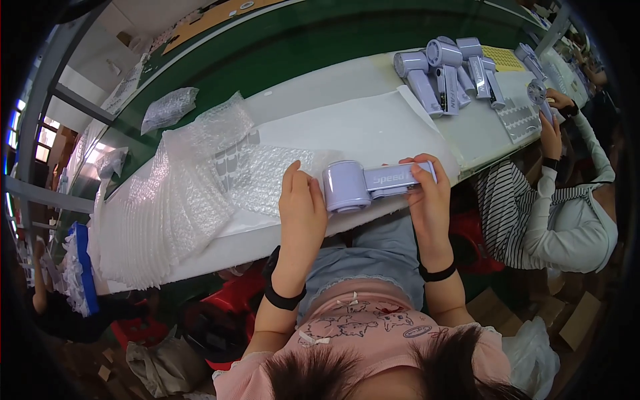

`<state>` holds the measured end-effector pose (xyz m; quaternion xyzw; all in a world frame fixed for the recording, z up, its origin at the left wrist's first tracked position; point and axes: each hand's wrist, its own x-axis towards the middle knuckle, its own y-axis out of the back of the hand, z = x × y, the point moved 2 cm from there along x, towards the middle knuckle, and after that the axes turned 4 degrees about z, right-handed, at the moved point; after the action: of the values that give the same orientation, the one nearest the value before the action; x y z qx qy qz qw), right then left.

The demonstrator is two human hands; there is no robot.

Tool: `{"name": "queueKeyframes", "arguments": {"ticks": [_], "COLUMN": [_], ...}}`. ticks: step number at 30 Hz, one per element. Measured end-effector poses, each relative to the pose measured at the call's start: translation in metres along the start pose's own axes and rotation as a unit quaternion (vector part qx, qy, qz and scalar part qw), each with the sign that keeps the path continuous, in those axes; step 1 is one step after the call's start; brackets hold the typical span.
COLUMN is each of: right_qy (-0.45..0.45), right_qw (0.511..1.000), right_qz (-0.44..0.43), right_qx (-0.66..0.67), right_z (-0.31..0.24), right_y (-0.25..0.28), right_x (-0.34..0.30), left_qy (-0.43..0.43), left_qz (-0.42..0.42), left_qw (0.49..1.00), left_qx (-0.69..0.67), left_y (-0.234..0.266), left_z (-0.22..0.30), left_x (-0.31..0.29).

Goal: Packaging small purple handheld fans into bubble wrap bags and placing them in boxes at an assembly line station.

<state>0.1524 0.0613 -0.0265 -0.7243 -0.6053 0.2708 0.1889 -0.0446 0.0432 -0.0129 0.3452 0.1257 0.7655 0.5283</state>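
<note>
A lavender handheld fan [347, 187] is held level above the near edge of the white table [360, 73], just in front of the person's lap, presumably to keep it close to the eyes. The right hand [429, 200] grasps the far end of its handle from the right, fingers and thumb closed about the slim bar, which likely suits a one-handed grip and leaves the bulky head exposed. The left hand [301, 207] stands upright beside that head, fingers nearly straight and not curled round it, as if to steady it; whether the palm presses on the plastic cannot be told. To the left, a fanned stack of bubble wrap [157, 217] drapes over the table, seemingly placed there for easy reach, and a flat bubble sheet [263, 179] lies just beyond the left hand. On the far right, a cluster of similar fans [453, 73] is gathered apart from the wrap, perhaps to keep the middle workable. The held fan is smooth and glossy, a short drum joined to a straight, flat-sided handle. The wrap is clear, dimpled and crinkled, catching white glints, while the paper sheet [380, 123] beneath looks matt, with a curling right edge.
</note>
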Motion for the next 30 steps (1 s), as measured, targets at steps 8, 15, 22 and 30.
{"name": "queueKeyframes", "arguments": {"ticks": [8,15,22,30], "right_qy": [0.121,0.211,0.259,0.187], "right_qw": [0.979,0.941,0.869,0.913], "right_qz": [0.03,-0.133,-0.145,-0.172], "right_qx": [-0.159,-0.228,-0.396,-0.321], "right_z": [0.002,-0.034,-0.004,0.014], "right_y": [-0.01,-0.071,-0.053,-0.054], "right_x": [0.006,-0.026,-0.014,-0.015], "left_qy": [0.043,-0.082,0.106,-0.024], "left_qz": [-0.081,-0.095,0.004,0.034], "left_qw": [0.993,0.992,0.918,0.967], "left_qx": [-0.079,-0.005,-0.383,-0.25], "left_y": [0.007,0.007,0.009,0.006], "left_z": [0.027,0.04,0.029,0.021], "left_x": [-0.007,-0.002,-0.002,-0.002]}}
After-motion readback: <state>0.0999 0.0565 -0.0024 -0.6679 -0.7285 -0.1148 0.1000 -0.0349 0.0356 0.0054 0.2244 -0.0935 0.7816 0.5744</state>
